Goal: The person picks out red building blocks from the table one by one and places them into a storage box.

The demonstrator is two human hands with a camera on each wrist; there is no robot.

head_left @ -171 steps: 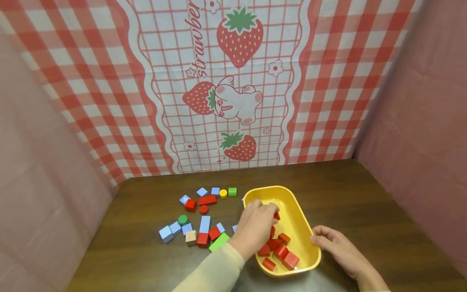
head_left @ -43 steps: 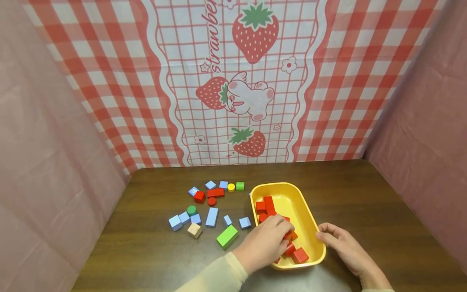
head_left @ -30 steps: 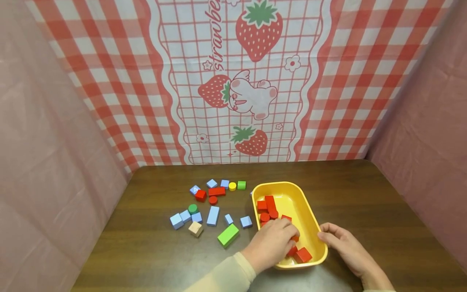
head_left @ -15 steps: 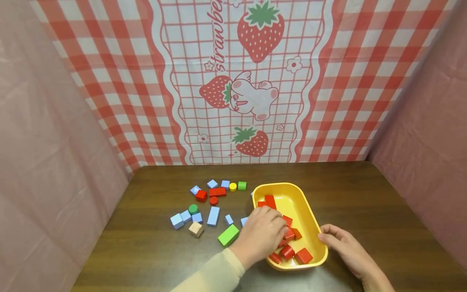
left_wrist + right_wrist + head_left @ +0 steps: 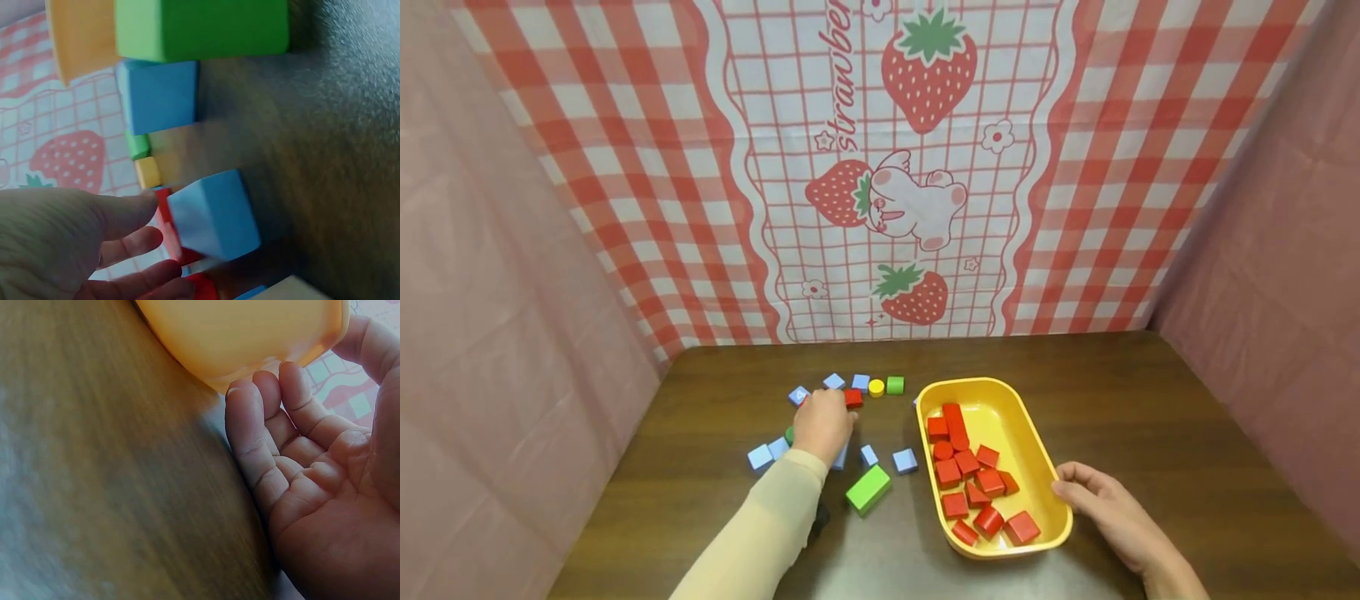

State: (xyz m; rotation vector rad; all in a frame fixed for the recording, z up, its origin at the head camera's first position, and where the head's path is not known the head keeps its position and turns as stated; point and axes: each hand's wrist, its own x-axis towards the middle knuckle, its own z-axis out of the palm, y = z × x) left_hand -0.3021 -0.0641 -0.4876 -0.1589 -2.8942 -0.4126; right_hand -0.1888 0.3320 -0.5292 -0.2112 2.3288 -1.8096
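My left hand is over the left group of blocks, partly covering a long red block. In the left wrist view, its thumb and fingers are apart beside red blocks, with nothing between them. A blue block stands close by. My right hand grips the right rim of the yellow tray, fingers against the outer wall in the right wrist view. Several red blocks of mixed shapes lie in the tray, mostly along its left side and near end.
Left of the tray lie a bright green block, blue blocks, a yellow cylinder and a small green block. More blue blocks sit further left. A strawberry-print cloth hangs behind the table.
My left hand has left the tray and moved left to the table blocks. Two red blocks near the green one have gone from the table since the oldest frame. The right hand stays put.
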